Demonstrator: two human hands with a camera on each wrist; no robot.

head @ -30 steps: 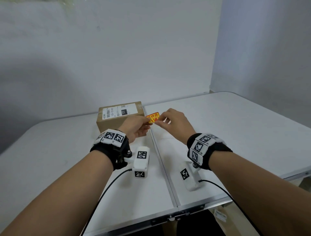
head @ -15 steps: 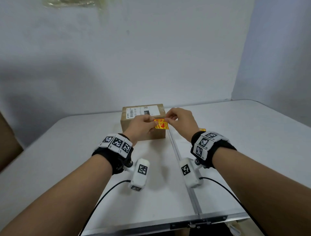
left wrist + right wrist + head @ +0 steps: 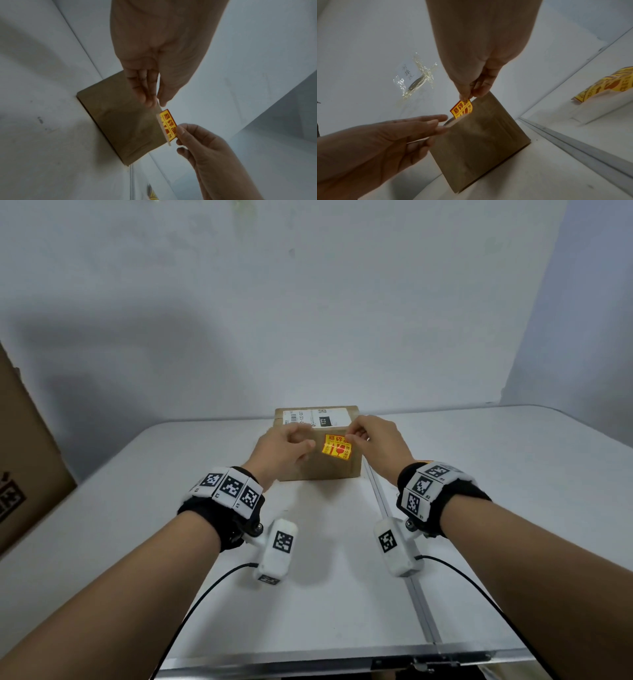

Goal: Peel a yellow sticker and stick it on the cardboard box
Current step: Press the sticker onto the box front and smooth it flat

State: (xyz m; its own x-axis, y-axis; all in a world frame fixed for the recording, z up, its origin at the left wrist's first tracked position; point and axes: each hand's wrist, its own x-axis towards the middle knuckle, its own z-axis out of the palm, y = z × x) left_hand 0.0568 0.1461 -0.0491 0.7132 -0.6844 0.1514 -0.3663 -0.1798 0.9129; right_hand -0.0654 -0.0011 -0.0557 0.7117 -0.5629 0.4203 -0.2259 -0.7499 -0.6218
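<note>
A small cardboard box (image 3: 329, 467) with a white shipping label on top stands on the white table (image 3: 137, 508). A yellow sticker (image 3: 337, 451) with red print hangs in front of the box's near face. My right hand (image 3: 351, 436) pinches the sticker's top corner (image 3: 461, 109). My left hand (image 3: 308, 445) pinches the white backing paper (image 3: 163, 128), which is partly parted from the sticker (image 3: 169, 124). In the left wrist view the left hand (image 3: 157, 104) holds the backing's upper end. The right wrist view shows the right hand (image 3: 469, 96) just in front of the box (image 3: 481, 142).
A strip of more yellow stickers (image 3: 607, 86) lies on the table to the right of the box. A metal seam (image 3: 394, 525) runs down the table. A large cardboard carton (image 3: 20, 457) stands at the left edge. A taped note (image 3: 414, 78) is on the wall.
Both hands moved forward with the sticker, from beside the box to in front of its near face. The hands have drawn slightly apart, and the backing has parted from the sticker.
</note>
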